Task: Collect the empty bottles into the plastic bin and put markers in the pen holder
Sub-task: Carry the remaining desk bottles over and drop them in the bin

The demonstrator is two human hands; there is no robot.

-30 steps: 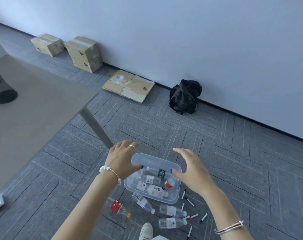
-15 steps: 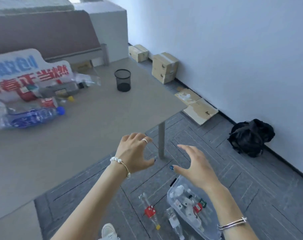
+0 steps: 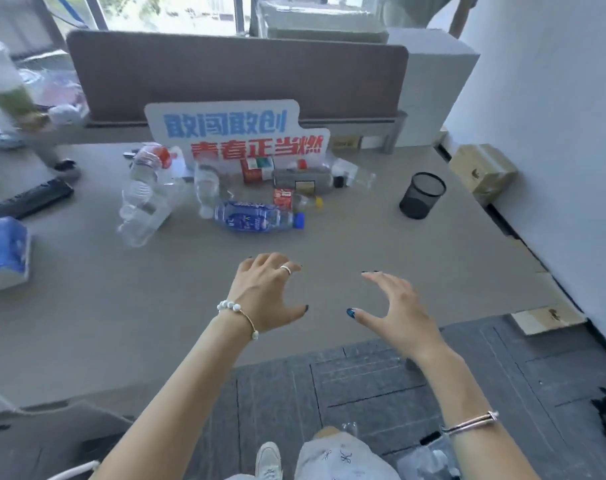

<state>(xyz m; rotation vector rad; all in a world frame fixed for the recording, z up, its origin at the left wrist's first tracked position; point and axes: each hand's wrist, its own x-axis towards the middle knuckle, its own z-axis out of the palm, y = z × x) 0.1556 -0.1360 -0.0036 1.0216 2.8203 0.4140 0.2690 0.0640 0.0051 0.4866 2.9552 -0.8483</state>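
- Clear bottles [image 3: 140, 206] and a blue bottle [image 3: 258, 217] lie on the desk [image 3: 104, 306] to the left and middle, untouched.
- Left hand [image 3: 265, 292] and right hand [image 3: 395, 313] hover near the desk's front edge, fingers spread, holding nothing.
- Bottle-collecting step, likely; next, reach forward (blue bottle is nearest).
- Mesh pen holder [image 3: 422, 195] stands far right; the bin [image 3: 429, 459] shows only partly, on the floor by the right arm.

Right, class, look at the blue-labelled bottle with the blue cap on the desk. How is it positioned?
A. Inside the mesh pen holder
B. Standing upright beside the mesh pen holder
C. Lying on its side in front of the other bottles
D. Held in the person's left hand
C: the blue-labelled bottle lies on its side on the desk, nearer the person than the other bottles, well apart from the mesh pen holder, and both hands hold nothing.
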